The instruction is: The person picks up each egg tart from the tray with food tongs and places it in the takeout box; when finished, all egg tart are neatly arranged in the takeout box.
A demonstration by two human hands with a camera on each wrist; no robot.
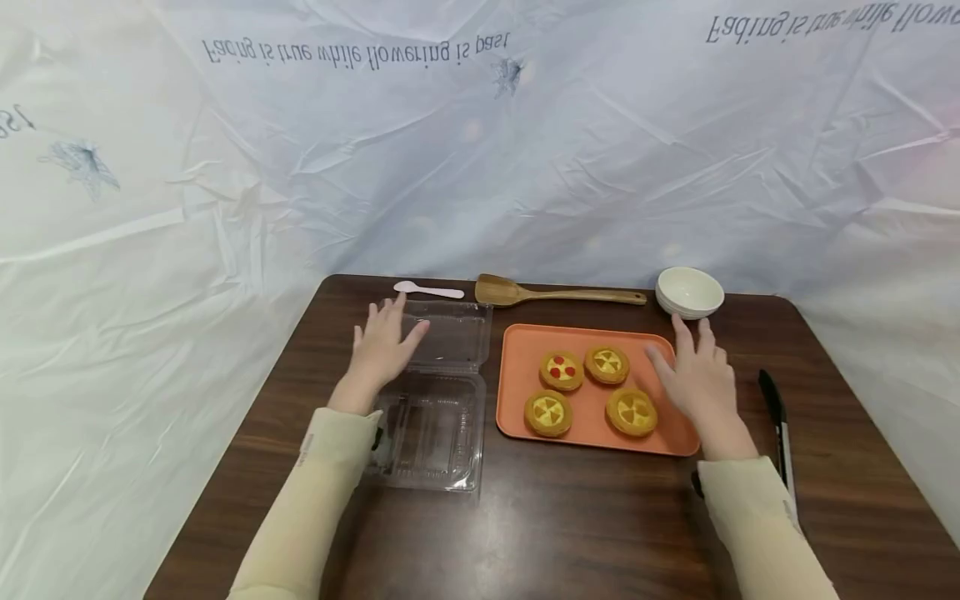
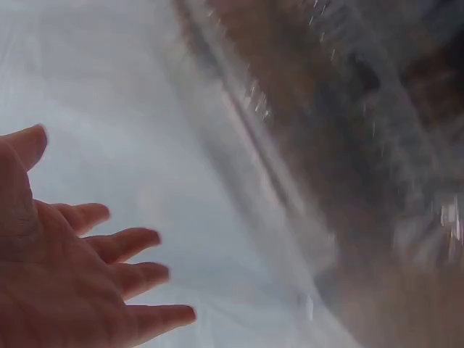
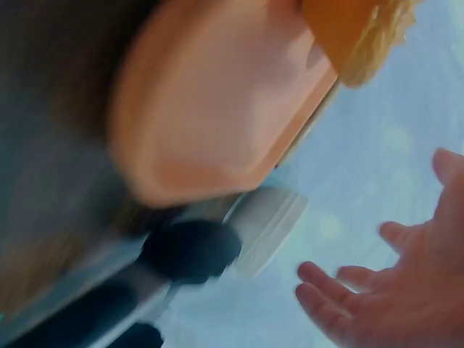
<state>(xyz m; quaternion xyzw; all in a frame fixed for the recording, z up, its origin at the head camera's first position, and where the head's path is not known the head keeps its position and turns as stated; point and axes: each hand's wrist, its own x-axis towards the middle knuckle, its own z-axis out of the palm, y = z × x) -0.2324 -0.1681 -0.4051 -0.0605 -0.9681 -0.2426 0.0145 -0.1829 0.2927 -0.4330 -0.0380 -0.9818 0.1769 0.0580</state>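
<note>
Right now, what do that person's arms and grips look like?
The left sleeve and right sleeve are pale cream-yellow, the left with a faint little mark near its cuff. Something small and black peeks out by each cuff. The left grip and right grip are bare hands, no gloves.

The wood-grain table carries a spoon just beyond the left fingers, a clear container (opened out) to their right, a tray left of the right fingers, a bowl just beyond these, tongs to their right, and a spatula farther off, between.
</note>
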